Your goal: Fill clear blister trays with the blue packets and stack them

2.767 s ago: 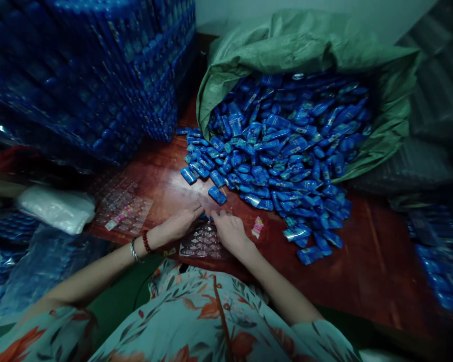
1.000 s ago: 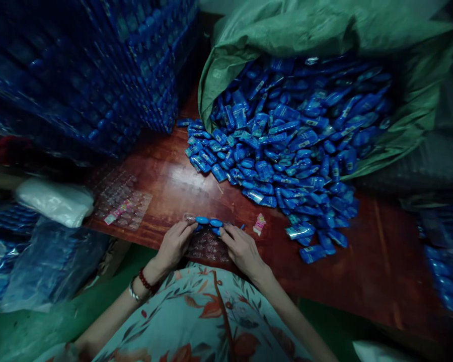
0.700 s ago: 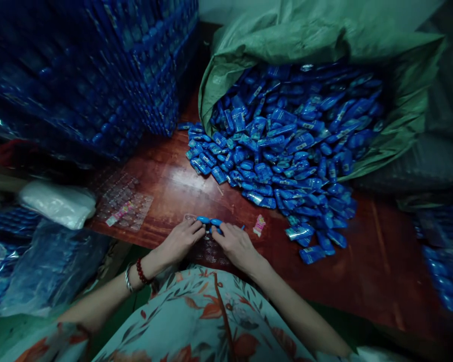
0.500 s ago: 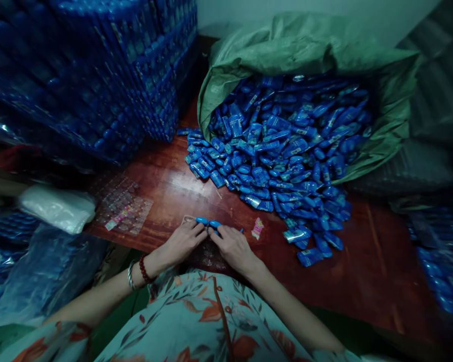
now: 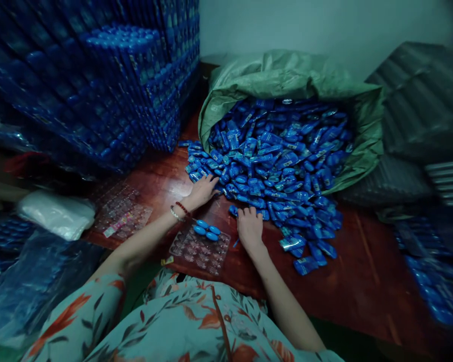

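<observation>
My left hand (image 5: 204, 192) reaches the near left edge of a pile of small shiny blue packets (image 5: 272, 163), its fingers bent together at the packets. What lies between the fingertips is hidden. Curled over a blue packet (image 5: 233, 210) in front of the pile is my right hand (image 5: 250, 227); the packet's ends show on both sides of the fingers. Between my forearms lies a clear plastic blister tray (image 5: 200, 254) with rows of moulded cups. Several blue oval pieces (image 5: 206, 230) sit at its far edge.
A green woven sack (image 5: 370, 120) spills the packets onto the reddish wooden table (image 5: 358, 261). Stacked blue filled trays (image 5: 151, 95) rise at the left. Another clear tray (image 5: 130, 211) and a white plastic bag (image 5: 56, 210) lie left. Grey stacked trays (image 5: 419, 100) stand right.
Both hands have left the blue pieces on the blister tray and moved forward to the pile, parting left and right. The tray is now uncovered. The view has shifted slightly.
</observation>
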### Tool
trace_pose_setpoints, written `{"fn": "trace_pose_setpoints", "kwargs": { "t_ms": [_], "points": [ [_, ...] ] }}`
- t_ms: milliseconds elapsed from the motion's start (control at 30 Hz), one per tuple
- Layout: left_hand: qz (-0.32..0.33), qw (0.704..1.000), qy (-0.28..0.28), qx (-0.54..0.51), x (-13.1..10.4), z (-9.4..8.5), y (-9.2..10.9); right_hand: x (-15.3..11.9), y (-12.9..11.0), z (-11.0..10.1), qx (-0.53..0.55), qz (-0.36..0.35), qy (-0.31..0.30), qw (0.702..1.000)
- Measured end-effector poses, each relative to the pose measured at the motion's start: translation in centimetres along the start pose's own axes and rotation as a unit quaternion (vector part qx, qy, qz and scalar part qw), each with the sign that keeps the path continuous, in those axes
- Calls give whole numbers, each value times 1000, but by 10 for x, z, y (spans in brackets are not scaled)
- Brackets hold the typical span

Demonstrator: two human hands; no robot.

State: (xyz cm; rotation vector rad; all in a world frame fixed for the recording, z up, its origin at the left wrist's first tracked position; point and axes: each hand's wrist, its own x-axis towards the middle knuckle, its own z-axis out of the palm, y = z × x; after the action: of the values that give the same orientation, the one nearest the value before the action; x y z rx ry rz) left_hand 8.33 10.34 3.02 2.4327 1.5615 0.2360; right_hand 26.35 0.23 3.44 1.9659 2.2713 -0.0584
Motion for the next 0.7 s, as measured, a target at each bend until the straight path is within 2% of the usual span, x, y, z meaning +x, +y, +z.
{"fn": "trace_pose_setpoints", "kwargs": {
  "t_ms": [67,167,233,300,367,433,500,533,600,700],
  "points": [
    [-10,999,-33,22,17,3,2,-14,-9,-4,-6,-6,-23,1000],
    [-24,998,-53,12,24,9,0,-42,-7,0,36,-3,-45,998],
    [-24,998,-64,3,20,12,-3,-58,3,6,116,5,-46,992],
    [-14,998,-65,-13,11,16,-8,-72,14,12,237,18,-28,971],
    [1,998,-45,-42,-3,18,-12,-83,20,17,368,37,-4,929],
    [11,995,7,-96,-21,17,-18,-92,15,19,485,40,10,874],
    [13,984,71,-163,-44,12,-25,-98,0,22,563,6,26,826],
    [9,976,100,-192,-57,7,-29,-100,-8,25,581,-20,40,813],
    [-14,966,133,-221,-86,-2,-38,-100,-26,31,574,-71,83,812],
    [-78,959,138,-236,-135,-12,-48,-94,-41,41,479,-148,131,856]
  ]
}}
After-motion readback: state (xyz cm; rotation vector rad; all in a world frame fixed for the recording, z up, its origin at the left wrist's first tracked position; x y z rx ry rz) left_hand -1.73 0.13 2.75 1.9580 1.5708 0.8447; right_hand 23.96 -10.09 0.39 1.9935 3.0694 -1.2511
